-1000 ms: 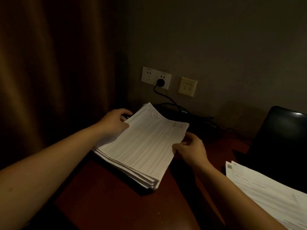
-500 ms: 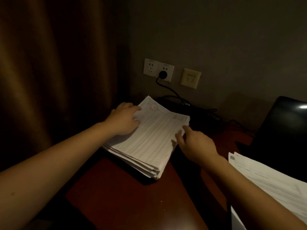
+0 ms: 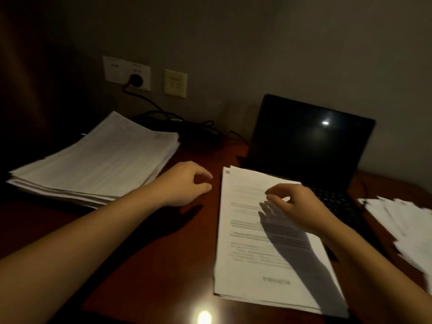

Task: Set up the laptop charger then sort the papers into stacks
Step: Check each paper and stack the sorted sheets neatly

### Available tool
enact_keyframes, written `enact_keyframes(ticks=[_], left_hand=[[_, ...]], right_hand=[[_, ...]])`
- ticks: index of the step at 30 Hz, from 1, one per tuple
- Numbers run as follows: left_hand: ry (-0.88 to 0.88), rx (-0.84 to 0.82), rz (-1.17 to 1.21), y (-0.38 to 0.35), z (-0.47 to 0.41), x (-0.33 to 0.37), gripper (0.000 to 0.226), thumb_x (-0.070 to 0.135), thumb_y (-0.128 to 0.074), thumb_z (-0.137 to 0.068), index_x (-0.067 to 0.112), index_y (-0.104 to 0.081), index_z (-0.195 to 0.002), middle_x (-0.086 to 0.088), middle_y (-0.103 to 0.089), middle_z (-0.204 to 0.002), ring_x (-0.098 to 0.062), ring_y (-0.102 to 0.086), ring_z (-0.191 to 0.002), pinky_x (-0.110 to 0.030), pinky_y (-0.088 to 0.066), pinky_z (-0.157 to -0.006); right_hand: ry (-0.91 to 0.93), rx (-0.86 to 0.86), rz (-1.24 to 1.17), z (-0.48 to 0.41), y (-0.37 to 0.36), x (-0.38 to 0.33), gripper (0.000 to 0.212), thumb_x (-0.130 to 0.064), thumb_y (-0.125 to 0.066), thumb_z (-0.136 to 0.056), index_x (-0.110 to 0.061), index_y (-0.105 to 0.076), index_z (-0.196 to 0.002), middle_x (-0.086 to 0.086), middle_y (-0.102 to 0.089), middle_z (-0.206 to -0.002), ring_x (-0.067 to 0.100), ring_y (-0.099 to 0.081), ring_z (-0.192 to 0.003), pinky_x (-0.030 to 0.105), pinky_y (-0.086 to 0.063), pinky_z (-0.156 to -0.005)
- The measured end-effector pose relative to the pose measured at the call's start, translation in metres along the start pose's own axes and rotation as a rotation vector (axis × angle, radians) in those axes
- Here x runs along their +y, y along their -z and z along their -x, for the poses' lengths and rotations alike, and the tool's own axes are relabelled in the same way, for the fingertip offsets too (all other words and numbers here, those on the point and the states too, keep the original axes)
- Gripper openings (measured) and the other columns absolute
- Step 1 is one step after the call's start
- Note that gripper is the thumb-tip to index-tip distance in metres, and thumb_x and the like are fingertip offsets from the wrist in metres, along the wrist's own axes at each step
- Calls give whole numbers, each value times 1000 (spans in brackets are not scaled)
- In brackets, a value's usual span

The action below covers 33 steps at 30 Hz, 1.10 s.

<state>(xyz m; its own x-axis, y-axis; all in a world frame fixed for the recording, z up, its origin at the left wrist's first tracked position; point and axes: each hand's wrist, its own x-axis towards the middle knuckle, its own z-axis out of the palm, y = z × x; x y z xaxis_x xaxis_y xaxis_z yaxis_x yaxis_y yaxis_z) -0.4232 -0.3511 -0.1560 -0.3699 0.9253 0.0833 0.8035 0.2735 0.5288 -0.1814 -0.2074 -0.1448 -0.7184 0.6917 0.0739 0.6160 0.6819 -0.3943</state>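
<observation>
**A:** In the head view, where do my papers lie?

**B:** You have a thick stack of white printed sheets (image 3: 100,160) at the far left of the reddish-brown wooden desk (image 3: 152,265). A thinner pile of white text pages (image 3: 252,253) lies near you, and its far edge overlaps the base of the open black laptop (image 3: 311,141). Loose fanned white sheets (image 3: 402,230) lie at the right edge, too blurred to read.

**A:** And the charger?

**B:** The round black plug (image 3: 135,79) sits in the white wall socket (image 3: 117,69). Its thin black cable (image 3: 154,106) drops to the desk behind the thick stack. It is too dark for me to tell whether it reaches the laptop.

**A:** My hands?

**B:** Your left hand (image 3: 187,183) is loosely curled and empty, over bare desk between the two piles. Your right hand (image 3: 297,206) is above the thinner pile with relaxed fingers, gripping nothing, and its shadow falls on the page.

**A:** How do I do this step well?

**B:** I judge you are about to take the top page. Steady the pile's left edge with your left hand. Pinch a single corner with your right hand, so the sheets below stay square and do not slide onto the keyboard.
</observation>
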Motion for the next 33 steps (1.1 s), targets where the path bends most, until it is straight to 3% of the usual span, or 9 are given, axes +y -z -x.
enact_keyframes(ticks=[7,13,18,22,26,28,30,31,33], left_hand=[[149,-129,131,-49,-11,36,31,56,-61,-91,32,-73,-108,8,-73,-98,-12,-68,-86,-37,-57,-79],[242,-95,235,-64,-11,60,21,42,-73,-87,25,-62,-95,7,-64,-98,-10,-60,-88,-30,-51,-72],[255,-191,478,-60,-5,75,15,19,-74,-88,23,-69,-102,7,-74,-101,-10,-70,-89,-27,-54,-71],[196,-162,538,-63,1,79,21,13,-73,-89,24,-73,-107,9,-76,-103,-11,-73,-93,-34,-58,-83],[55,-123,455,-54,3,87,11,20,-70,-92,25,-77,-99,6,-77,-90,-15,-74,-83,-40,-60,-77],[-29,-120,365,-45,2,90,11,26,-68,-93,18,-76,-94,-5,-75,-89,-28,-70,-84,-43,-54,-71],[-74,-99,288,-37,-1,91,15,28,-67,-94,16,-76,-95,-11,-73,-90,-34,-68,-85,-40,-48,-64],[-85,-93,272,-34,-2,91,13,29,-67,-94,20,-76,-96,-8,-74,-90,-32,-69,-86,-41,-51,-65],[-111,-46,253,-27,-3,91,13,31,-67,-94,31,-76,-103,5,-75,-95,-18,-71,-92,-44,-57,-80]], right_hand=[[-161,51,-100,56,19,66,21,-32,-63,-97,-26,-70,-116,-17,-69,-103,-4,-63,-93,13,-48,-75],[-217,90,-236,68,16,84,21,-31,-64,-97,-27,-70,-117,-18,-67,-104,-5,-61,-96,11,-44,-75],[-190,25,-121,61,18,80,22,-30,-65,-97,-25,-68,-118,-11,-69,-111,-1,-62,-93,15,-49,-76],[23,-4,156,31,26,52,49,-35,-68,-94,-27,-53,-140,-3,-55,-142,15,-53,-124,33,-48,-103],[465,62,645,-12,49,3,83,-42,-74,-86,-34,-28,-155,-1,-18,-166,27,-3,-155,51,-8,-126],[566,-3,812,-26,62,-18,73,-45,-73,-86,-34,-39,-150,-2,-30,-163,28,-2,-156,59,2,-124],[538,-108,864,-32,70,-33,49,-43,-69,-89,-31,-57,-135,-2,-56,-142,24,-33,-146,60,-8,-123],[481,-171,822,-32,73,-37,38,-41,-69,-91,-28,-62,-126,-3,-65,-125,20,-52,-128,54,-27,-118],[349,-259,655,-32,80,-38,28,-36,-70,-92,-24,-65,-117,-4,-67,-104,12,-62,-94,33,-52,-90]])
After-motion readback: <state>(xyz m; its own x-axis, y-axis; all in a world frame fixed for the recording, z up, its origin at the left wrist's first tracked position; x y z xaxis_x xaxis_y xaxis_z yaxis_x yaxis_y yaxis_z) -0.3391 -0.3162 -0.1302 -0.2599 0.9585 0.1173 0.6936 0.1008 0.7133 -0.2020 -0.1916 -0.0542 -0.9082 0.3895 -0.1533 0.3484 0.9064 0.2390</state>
